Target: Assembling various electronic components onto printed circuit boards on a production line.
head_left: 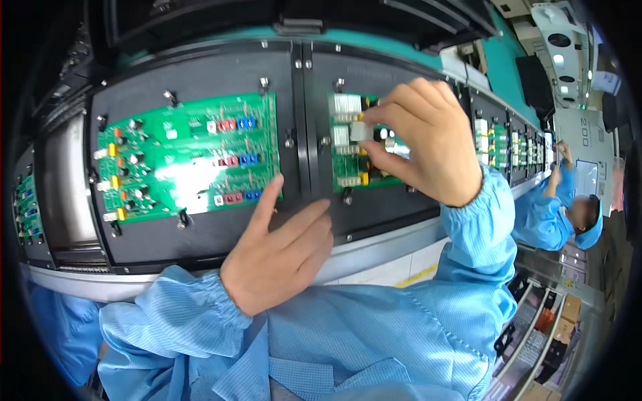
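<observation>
A long conveyor line (374, 250) curves across the view, carrying black pallet fixtures (200, 234), each holding a green circuit board. The left board (190, 160) lies flat with its long axis left to right, showing red and blue connectors and yellow parts along its left edge. The right board (351, 144) is mostly hidden behind the right hand.

The left hand (277, 257) rests on the black fixture just below the left board, fingers loose and spread, index tip touching the board's lower right corner, gripping nothing. The right hand (421, 144) pinches a small white block component (359, 131) between thumb and fingertips, held over the right board's left side beside white relays (346, 105). The step in hand appears to be seating this part; next would call for lining it up and pressing straight down. Its pin direction cannot be told.

A co-worker in a blue coat (545, 214) works farther right.
</observation>
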Demonstrator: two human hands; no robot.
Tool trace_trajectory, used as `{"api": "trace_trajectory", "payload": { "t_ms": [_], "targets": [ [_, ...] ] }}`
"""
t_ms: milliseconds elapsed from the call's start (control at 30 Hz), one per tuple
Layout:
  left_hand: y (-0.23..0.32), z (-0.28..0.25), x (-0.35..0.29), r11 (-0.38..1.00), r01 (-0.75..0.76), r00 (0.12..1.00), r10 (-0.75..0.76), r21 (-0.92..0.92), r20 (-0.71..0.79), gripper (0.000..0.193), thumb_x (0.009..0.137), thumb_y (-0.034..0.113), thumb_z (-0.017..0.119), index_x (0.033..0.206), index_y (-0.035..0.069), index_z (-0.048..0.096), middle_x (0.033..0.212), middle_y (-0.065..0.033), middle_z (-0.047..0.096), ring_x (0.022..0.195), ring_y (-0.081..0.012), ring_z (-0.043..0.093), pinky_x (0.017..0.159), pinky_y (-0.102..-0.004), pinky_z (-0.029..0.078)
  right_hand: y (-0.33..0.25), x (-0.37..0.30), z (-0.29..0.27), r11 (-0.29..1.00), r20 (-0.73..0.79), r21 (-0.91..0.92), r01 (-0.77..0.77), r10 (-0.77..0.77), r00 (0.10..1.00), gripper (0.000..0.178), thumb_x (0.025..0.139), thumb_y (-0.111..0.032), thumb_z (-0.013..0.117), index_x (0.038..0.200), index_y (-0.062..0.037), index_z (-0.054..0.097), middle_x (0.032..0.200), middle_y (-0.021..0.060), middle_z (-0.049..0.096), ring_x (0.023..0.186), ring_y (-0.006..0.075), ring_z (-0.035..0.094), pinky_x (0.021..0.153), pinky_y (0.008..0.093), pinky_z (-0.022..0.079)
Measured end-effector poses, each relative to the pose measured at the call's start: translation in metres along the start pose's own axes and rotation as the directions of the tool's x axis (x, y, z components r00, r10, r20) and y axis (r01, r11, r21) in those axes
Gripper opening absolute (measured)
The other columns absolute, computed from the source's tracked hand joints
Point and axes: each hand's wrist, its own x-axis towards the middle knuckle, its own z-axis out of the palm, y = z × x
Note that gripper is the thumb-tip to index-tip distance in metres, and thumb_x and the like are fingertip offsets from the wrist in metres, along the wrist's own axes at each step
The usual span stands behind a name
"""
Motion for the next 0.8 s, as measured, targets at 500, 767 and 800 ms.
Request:
{"api": "trace_trajectory", "payload": {
  "t_ms": [500,767,800],
  "targets": [
    [0.004,0.003,-0.004,0.988,0.029,0.989,-0.050,0.150,0.138,0.026,0.076,0.024,0.078,0.098,0.011,0.074,0.107,-0.0010,0.068,0.119,-0.0189,0.060,0.115,-0.0619,0.028,0.254,0.027,-0.052,0.679,0.117,-0.106,-0.726,0.734,0.669,0.034,0.095,-0.032,0.062,0.085,0.0006,0.067,0.081,0.0089,0.072,0.062,0.0142,0.067,0.058,0.0309,0.053],
    [0.011,0.010,0.003,0.982,0.077,0.988,-0.098,0.171,0.122,0.022,0.075,0.025,0.077,0.091,0.011,0.072,0.104,0.0004,0.067,0.117,-0.0168,0.061,0.114,-0.0600,0.032,0.309,0.037,-0.041,0.016,0.331,0.800,-0.600,0.822,0.464,0.028,0.103,-0.011,0.049,0.127,0.0026,0.050,0.103,0.0104,0.070,0.084,0.0158,0.072,0.067,0.0243,0.062],
    [0.010,0.010,0.004,0.983,0.081,0.987,-0.103,0.165,0.125,0.022,0.075,0.025,0.077,0.091,0.011,0.072,0.104,0.0004,0.067,0.117,-0.0168,0.061,0.114,-0.0600,0.032,0.306,0.038,-0.039,0.160,0.149,0.897,-0.412,0.769,0.621,0.032,0.101,0.001,0.045,0.133,0.0028,0.044,0.121,0.0159,0.062,0.105,0.0244,0.068,0.083,0.0294,0.062]
  ]
}}
